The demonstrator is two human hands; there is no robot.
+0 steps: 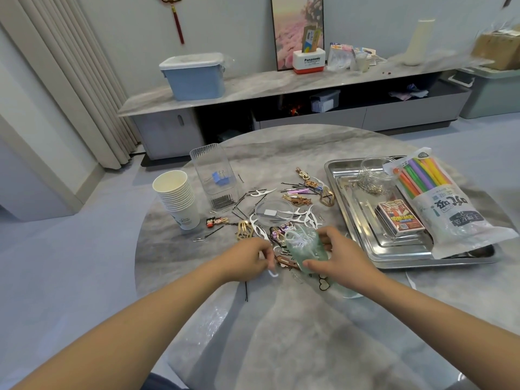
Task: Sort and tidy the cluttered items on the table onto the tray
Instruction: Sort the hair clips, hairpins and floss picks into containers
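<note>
The steel tray already holds a straw pack, a card box and a clear jar. Many clips and white floss picks remain on the marble table. The right hand grips a pale green bag of picks; the left hand pinches one pick.

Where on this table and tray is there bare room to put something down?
Bare table lies between the forearms, and beyond the clear box toward the far edge. The tray has a bare strip along its left side. The middle is crowded with floss picks and hair clips.
</note>
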